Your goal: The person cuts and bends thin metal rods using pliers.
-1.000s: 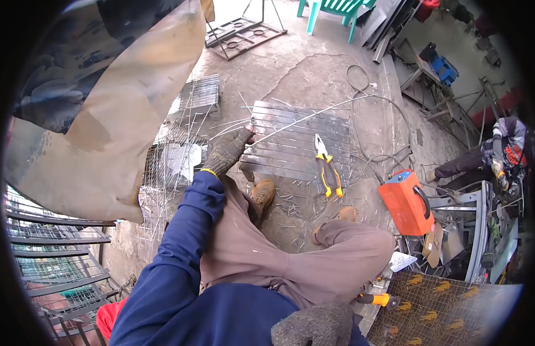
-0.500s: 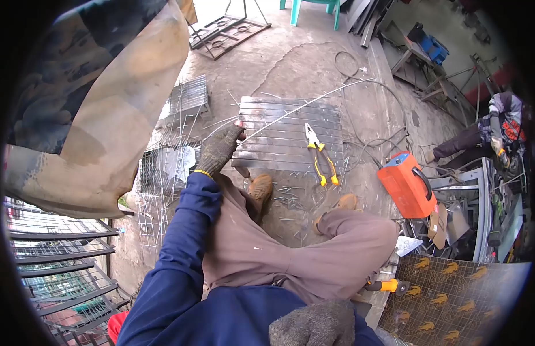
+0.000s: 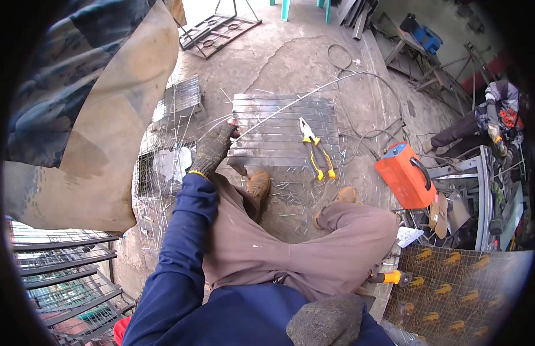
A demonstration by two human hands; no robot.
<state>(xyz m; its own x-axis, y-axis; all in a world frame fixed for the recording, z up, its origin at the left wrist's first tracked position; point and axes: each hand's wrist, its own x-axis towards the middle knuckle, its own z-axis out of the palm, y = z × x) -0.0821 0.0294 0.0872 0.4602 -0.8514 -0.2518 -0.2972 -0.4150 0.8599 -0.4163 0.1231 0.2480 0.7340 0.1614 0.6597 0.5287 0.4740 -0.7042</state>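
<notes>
My left hand [image 3: 214, 145], in a dark knit glove with a yellow cuff edge, is closed around the near end of a long thin metal rod [image 3: 296, 102]. The rod slants up to the right over a slatted metal work surface [image 3: 261, 153] in front of my knees. Combination pliers [image 3: 317, 151] with yellow and black handles lie open on the slats, to the right of that hand. Close to my chest, my right hand [image 3: 326, 320] shows as a rounded grey glove at the bottom edge; its fingers are hidden.
An orange machine [image 3: 404, 176] with cables stands at the right. Beside my right leg are a yellow-black power tool [image 3: 391, 277] and a patterned board [image 3: 452, 294]. Cut rod pieces litter the floor. Wire mesh [image 3: 158, 202] and a hanging sheet [image 3: 100, 144] occupy the left. Another person [image 3: 498, 121] works at far right.
My view has shifted slightly, so the scene sits a little further left and up. My right hand has moved a little to the right. The left hand keeps its grip on the rod.
</notes>
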